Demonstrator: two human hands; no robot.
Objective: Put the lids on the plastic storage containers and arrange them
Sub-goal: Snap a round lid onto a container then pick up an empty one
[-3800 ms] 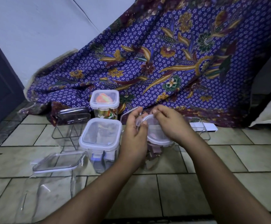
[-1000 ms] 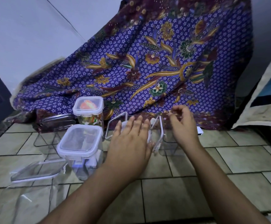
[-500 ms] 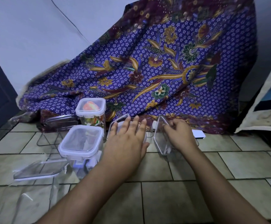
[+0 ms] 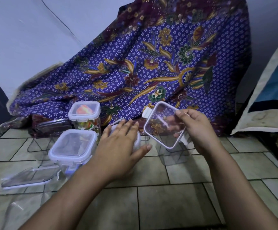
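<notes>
tiled floor [image 4: 151, 205] | purple floral cloth [image 4: 151, 63] — against white wall [image 4: 35, 39] | left hand [image 4: 118, 148] flat on container [image 4: 138, 139] | right hand [image 4: 196, 130] grips clear lid [image 4: 161, 127]

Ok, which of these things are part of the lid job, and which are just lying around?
Part of the job:
- lid, pinched in the right hand
- open tub below it
- middle tub, under the flat left hand
- front tub and back tub, both lidded
- spare lid, far left

Just lying about:
- cloth
- cushion
</notes>
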